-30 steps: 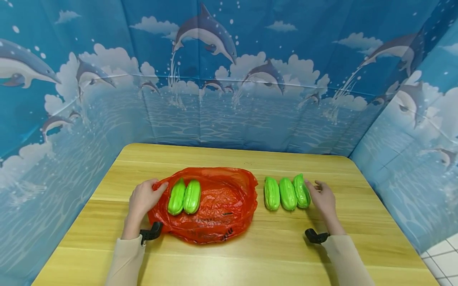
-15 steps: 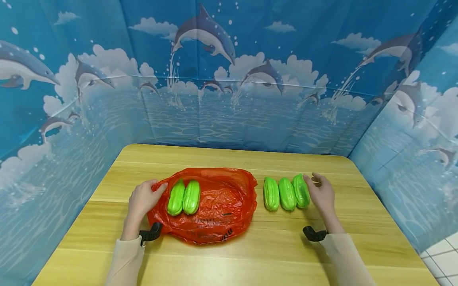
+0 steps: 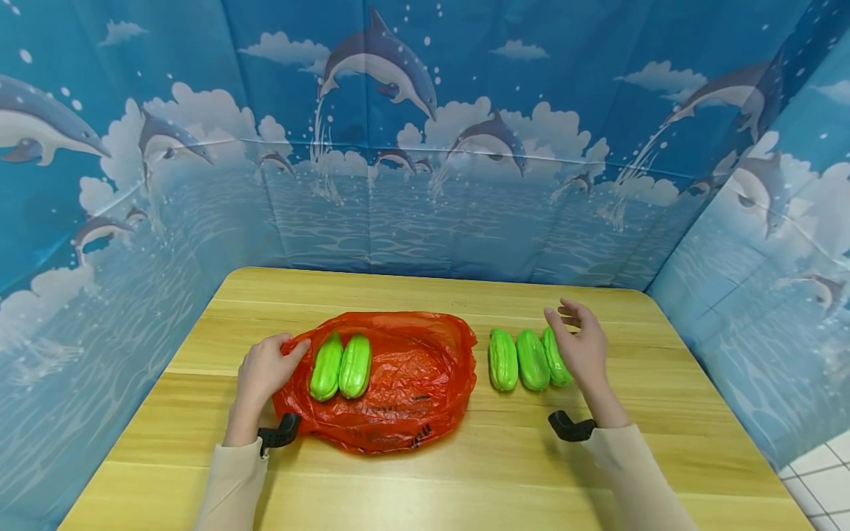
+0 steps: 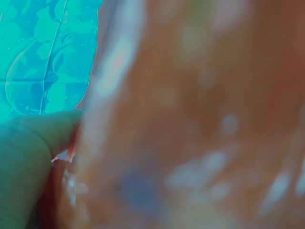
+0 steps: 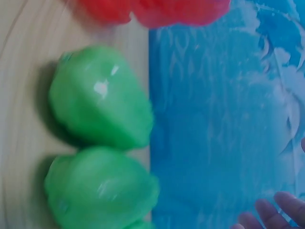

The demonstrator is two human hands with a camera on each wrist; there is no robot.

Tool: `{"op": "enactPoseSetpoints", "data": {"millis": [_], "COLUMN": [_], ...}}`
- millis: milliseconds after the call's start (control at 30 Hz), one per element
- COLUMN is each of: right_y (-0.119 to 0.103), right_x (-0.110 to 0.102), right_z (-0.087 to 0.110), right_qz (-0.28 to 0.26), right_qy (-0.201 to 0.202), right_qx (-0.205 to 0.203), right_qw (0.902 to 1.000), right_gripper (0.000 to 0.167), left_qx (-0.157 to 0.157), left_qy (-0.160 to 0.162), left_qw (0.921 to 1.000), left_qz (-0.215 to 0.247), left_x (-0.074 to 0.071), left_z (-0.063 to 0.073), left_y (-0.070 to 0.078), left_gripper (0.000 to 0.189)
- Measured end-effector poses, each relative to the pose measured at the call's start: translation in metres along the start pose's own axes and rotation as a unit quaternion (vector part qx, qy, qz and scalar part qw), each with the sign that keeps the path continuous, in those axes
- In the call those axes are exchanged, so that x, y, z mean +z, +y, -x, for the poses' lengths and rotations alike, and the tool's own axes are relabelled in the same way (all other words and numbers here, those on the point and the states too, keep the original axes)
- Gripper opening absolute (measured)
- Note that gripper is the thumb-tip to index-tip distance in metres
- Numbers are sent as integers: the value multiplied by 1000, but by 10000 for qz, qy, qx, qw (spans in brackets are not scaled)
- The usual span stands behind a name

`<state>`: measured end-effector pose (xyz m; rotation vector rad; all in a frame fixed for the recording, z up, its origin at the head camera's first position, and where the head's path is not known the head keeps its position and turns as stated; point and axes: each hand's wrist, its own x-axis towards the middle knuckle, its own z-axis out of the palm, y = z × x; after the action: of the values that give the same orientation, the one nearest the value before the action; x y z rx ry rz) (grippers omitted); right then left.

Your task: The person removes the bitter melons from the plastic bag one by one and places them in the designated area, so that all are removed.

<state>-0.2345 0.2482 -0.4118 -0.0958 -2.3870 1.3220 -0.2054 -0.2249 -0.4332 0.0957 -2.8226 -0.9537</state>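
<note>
Bag (image 3: 421, 372) of thin red plastic lies spread on the left half of the wooden table (image 3: 432, 494), a left gourd (image 3: 326, 369) and its neighbour gourd (image 3: 356, 367) side by side on it, both green. I cannot tell whether they sit inside its mouth or on top. Left hand (image 3: 261, 371) pinches the bag's left edge — likely to steady the light film and keep it spread.

To the bag's right, three more stand in a row, each lengthwise near to far: first gourd (image 3: 503, 360), middle gourd (image 3: 533, 360), last gourd (image 3: 554, 365). Set so, I judge, for easy reach of the right hand (image 3: 584, 352), which holds nothing, its fingers loose and apart.

Against half a second ago: right hand has shifted left and farther off, from just beside the last gourd to partly covering it — contact unclear. Left hand, bag and all five gourds look unmoved.
</note>
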Motion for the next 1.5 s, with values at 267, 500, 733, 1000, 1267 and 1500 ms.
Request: {"op": "enactPoseSetpoints", "data": {"millis": [267,500,733,1000,1267,1500], "right_y": [-31,-58,-77,-96,-116,-128], "right_x": [11,21,31,44,57,73], "right_z": [7,12,16,23,25,24], "right_qz": [-370,-533,-614,-627,-573,-390], "right_qy": [-313,-532,-1330,-2091,-2758,-3145], "right_qx": [-457,-811,-966,-1157,-1290,-1452], "right_qw": [9978,9939,9845,9690,9508,9373], "right_gripper": [55,51,53,54,52,50], "left_qx": [-37,-55,-25,-20,17,21], "left_qy": [-31,-28,-22,-26,-7,-6], "left_qw": [10000,10000,10000,10000,10000,10000], "left_qz": [-2,-7,-18,-28,-13,-21], "left_x": [1,1,1,2,2,3], "left_z": [0,0,0,0,-1,-1], "left_y": [0,-1,0,0,1,0], "left_gripper": [35,37,36,37,39,38]}}
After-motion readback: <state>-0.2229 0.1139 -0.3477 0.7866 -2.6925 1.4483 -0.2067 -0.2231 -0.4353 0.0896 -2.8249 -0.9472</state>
